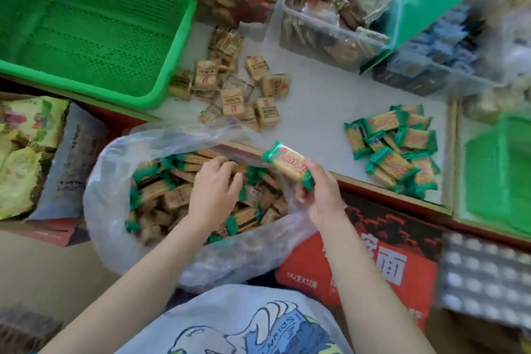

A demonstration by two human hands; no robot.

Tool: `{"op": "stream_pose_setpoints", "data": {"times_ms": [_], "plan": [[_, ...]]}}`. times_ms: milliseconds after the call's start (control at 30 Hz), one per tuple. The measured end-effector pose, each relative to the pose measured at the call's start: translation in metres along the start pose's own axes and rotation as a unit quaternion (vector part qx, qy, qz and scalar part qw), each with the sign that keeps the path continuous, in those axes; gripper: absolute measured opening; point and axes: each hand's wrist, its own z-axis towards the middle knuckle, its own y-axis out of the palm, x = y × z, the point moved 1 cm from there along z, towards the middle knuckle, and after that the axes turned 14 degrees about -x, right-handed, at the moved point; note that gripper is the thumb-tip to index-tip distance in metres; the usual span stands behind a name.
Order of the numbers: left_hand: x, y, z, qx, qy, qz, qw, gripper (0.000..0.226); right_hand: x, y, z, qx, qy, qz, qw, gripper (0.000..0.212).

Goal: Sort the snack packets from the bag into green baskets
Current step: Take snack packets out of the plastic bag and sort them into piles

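— White shelf top [316, 100] ahead of me, stock crowding every edge. What worries you from here?

— Mostly the clear plastic bag [120, 169] sagging open below the shelf edge. My left hand [214, 194] is down inside it, fingers curled over the mixed packets; whether it has actually pinched one I cannot tell. If I drag on the film, the bag could slump and spill onto the red noodle carton [382, 264].

— And the other hand?

— My right hand [319, 195] grips one green-ended packet [288, 164] by its lower end, over the bag's rim. It's a loose hold, I'd say; a quick toss could land it short of its pile.

— Counts?

— Two green baskets: the big green basket [86, 23] at left, with nothing in it, and a blurred small green basket [500, 172] at right. Brown square packets [238, 89] on the shelf: about a dozen and a half. The green-ended pile [393, 149]: roughly a dozen. In the bag: too many, too jumbled to count.

— So nothing basketed yet?

— Not in the big one; the small one is too blurred to say.
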Motion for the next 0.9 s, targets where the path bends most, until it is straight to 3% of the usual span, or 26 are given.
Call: {"op": "stream_pose_setpoints", "data": {"times_ms": [67, 200, 333, 433, 600, 733, 833, 900], "plan": [[0.048, 0.018, 0.024, -0.001, 0.061, 0.032, 0.998, 0.044, -0.022, -0.036, -0.010, 0.019, -0.053, 0.077, 0.995, 0.014], [0.131, 0.080, 0.062, -0.087, 0.127, 0.110, 0.982, 0.067, -0.046, -0.122, -0.025, 0.069, -0.089, 0.088, 0.990, 0.006], [0.168, 0.143, 0.083, -0.187, 0.092, 0.165, 0.964, 0.062, -0.058, -0.199, -0.007, 0.153, -0.066, 0.125, 0.978, 0.015], [0.163, 0.167, 0.084, -0.187, 0.064, 0.222, 0.955, 0.070, -0.065, -0.236, 0.018, 0.137, -0.073, 0.179, 0.972, 0.009], [0.169, 0.171, 0.085, -0.186, 0.038, 0.230, 0.955, 0.058, -0.071, -0.257, 0.043, 0.067, -0.074, 0.234, 0.967, 0.017], [0.173, 0.166, 0.083, -0.203, 0.030, 0.219, 0.954, 0.057, -0.058, -0.256, 0.034, 0.124, -0.050, 0.215, 0.967, 0.037], [0.180, 0.157, 0.087, -0.207, 0.031, 0.160, 0.965, 0.053, -0.048, -0.241, 0.016, 0.146, -0.035, 0.209, 0.966, 0.032], [0.178, 0.143, 0.082, -0.132, 0.044, 0.065, 0.988, 0.044, -0.038, -0.212, 0.001, 0.094, -0.011, 0.156, 0.983, 0.019]]}}
